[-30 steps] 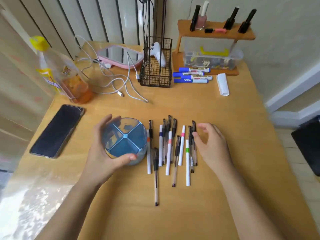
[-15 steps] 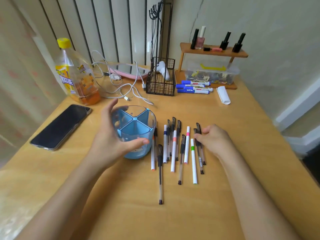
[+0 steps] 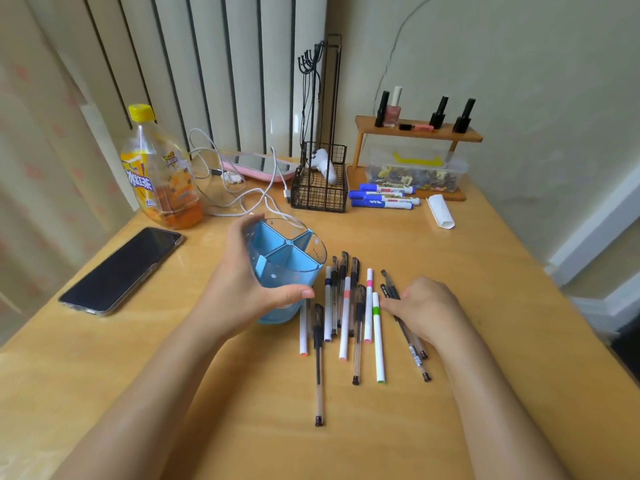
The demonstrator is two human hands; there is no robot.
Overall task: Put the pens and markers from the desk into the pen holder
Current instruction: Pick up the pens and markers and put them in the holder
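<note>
Tilted further toward the pens than half a second ago, the blue pen holder (image 3: 284, 268) now leans to the right in the grip of the left hand (image 3: 242, 289), its four empty compartments showing, its base near the middle of the table (image 3: 502, 289). Nearest the front edge, a clear black-capped pen (image 3: 318, 365) reaches lowest from the row of pens and markers (image 3: 349, 306) lying side by side just right of the holder. A white marker with a green band (image 3: 377, 337) lies beside the right hand (image 3: 426, 310), whose fingers are curled down onto two dark pens (image 3: 405, 327) at the row's right end; whether they are pinched cannot be told. Toward the left edge lies a black phone (image 3: 121, 268). Farther back stand an orange drink bottle (image 3: 159, 174), white cables (image 3: 242, 188), a wire basket (image 3: 320, 181), three blue-capped markers (image 3: 384, 195) and a wooden rack (image 3: 415, 133) near the far right corner.
</note>
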